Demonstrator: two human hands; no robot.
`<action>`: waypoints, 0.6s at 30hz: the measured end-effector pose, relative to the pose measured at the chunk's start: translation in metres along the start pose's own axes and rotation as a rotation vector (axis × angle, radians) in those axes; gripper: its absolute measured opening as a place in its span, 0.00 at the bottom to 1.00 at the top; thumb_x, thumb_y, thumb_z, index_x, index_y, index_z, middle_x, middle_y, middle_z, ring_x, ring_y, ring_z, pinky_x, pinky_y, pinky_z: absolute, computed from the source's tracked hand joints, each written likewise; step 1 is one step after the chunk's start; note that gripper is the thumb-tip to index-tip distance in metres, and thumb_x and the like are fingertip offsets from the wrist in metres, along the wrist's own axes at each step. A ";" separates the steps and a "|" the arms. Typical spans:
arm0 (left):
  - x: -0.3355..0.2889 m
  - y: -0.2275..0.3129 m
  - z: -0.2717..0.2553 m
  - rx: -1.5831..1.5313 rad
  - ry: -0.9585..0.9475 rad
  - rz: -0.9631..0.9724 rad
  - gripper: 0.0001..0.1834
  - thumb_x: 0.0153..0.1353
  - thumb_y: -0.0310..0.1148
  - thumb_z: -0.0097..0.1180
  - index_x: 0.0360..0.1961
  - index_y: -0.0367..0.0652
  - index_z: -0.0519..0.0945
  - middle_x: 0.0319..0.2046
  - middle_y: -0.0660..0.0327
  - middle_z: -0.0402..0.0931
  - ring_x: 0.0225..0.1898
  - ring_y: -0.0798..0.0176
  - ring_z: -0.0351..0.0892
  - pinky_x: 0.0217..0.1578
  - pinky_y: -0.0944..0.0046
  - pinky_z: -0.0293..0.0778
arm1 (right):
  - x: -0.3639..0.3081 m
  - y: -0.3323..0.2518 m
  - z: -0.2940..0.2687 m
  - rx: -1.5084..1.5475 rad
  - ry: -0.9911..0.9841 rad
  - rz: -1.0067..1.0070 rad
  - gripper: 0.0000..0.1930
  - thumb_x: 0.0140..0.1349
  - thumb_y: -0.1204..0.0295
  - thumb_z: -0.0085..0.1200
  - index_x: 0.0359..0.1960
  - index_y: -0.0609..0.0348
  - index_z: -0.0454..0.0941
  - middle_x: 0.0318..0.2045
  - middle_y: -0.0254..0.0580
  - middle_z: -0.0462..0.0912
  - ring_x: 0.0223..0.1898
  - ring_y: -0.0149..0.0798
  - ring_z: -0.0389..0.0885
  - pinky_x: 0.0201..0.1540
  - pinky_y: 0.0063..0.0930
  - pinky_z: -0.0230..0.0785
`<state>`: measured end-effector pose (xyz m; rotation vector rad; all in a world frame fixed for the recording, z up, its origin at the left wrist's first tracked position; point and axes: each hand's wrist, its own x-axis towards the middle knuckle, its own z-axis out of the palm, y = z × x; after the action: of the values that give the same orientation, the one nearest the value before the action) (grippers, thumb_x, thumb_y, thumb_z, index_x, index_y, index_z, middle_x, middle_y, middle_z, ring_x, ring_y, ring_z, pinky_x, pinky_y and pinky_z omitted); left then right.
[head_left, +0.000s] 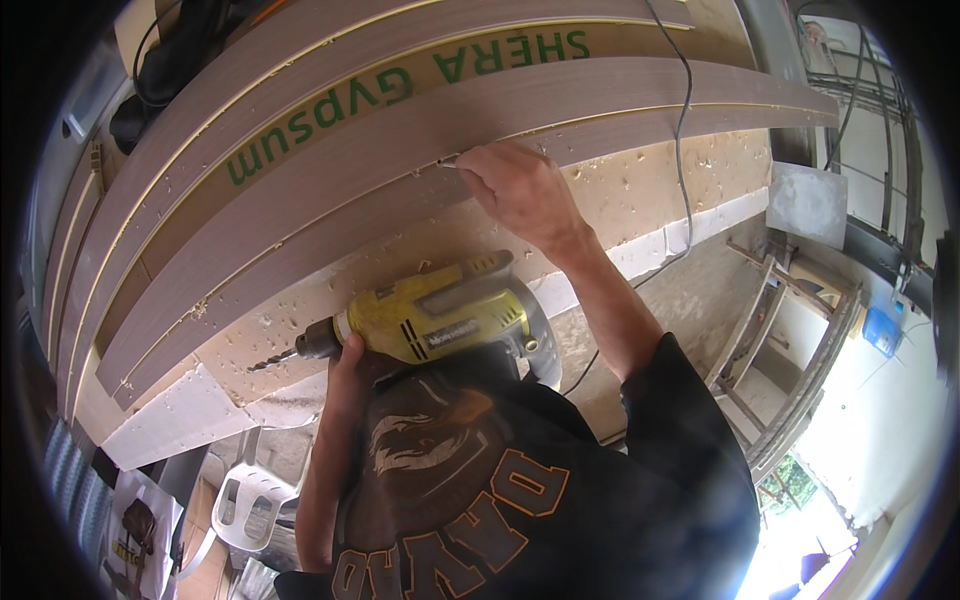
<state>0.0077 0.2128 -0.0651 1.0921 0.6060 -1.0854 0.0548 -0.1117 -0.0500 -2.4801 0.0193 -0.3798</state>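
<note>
A yellow and black power drill [435, 315] lies on its side close to my body, with its twist bit [272, 361] pointing left. My left hand [347, 365] grips it from below, just behind the black chuck [318, 338]; most of the fingers are hidden under the drill's body. Out ahead, my right hand [515, 190] is closed in a pinch over the brown boards [390, 150]. A thin, short, pointed thing [446, 162] sticks out leftward from its fingertips and touches the board near a seam. Its kind is too small to make out.
Pale shavings lie along the boards and bench [640, 180]. A black cable [684, 130] crosses the boards on the right. Green-lettered brown sheet [400, 85] shows between boards. A white plastic chair [250, 505] stands lower left, a wooden frame [790, 350] at right.
</note>
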 end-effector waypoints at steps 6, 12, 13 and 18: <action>-0.001 0.000 0.001 -0.018 0.042 -0.023 0.42 0.56 0.54 0.58 0.64 0.40 0.58 0.56 0.51 0.67 0.55 0.49 0.71 0.55 0.49 0.68 | 0.005 -0.003 -0.001 -0.053 -0.041 0.004 0.05 0.51 0.78 0.58 0.28 0.57 0.75 0.23 0.40 0.79 0.28 0.45 0.80 0.28 0.35 0.75; -0.005 0.004 0.005 0.067 -0.035 -0.011 0.41 0.62 0.59 0.46 0.65 0.38 0.56 0.61 0.49 0.63 0.60 0.47 0.65 0.60 0.45 0.59 | 0.005 -0.004 0.004 -0.090 -0.038 -0.059 0.06 0.48 0.77 0.55 0.25 0.56 0.71 0.19 0.38 0.72 0.24 0.41 0.77 0.22 0.33 0.71; -0.006 0.006 0.008 0.063 -0.030 -0.013 0.41 0.62 0.59 0.45 0.65 0.38 0.56 0.61 0.48 0.63 0.60 0.47 0.65 0.60 0.46 0.59 | 0.005 -0.005 0.004 -0.094 -0.050 -0.055 0.05 0.48 0.77 0.55 0.25 0.56 0.70 0.19 0.39 0.72 0.24 0.41 0.76 0.22 0.34 0.71; -0.004 0.006 0.005 0.061 -0.088 -0.022 0.41 0.63 0.58 0.45 0.65 0.36 0.56 0.60 0.48 0.64 0.60 0.48 0.65 0.60 0.48 0.59 | 0.013 -0.022 0.002 -0.086 -0.043 0.013 0.04 0.48 0.77 0.52 0.24 0.58 0.69 0.20 0.41 0.72 0.25 0.45 0.76 0.23 0.36 0.70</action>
<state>0.0106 0.2106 -0.0575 1.0863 0.5191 -1.1715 0.0657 -0.0942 -0.0354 -2.5707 0.0347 -0.3263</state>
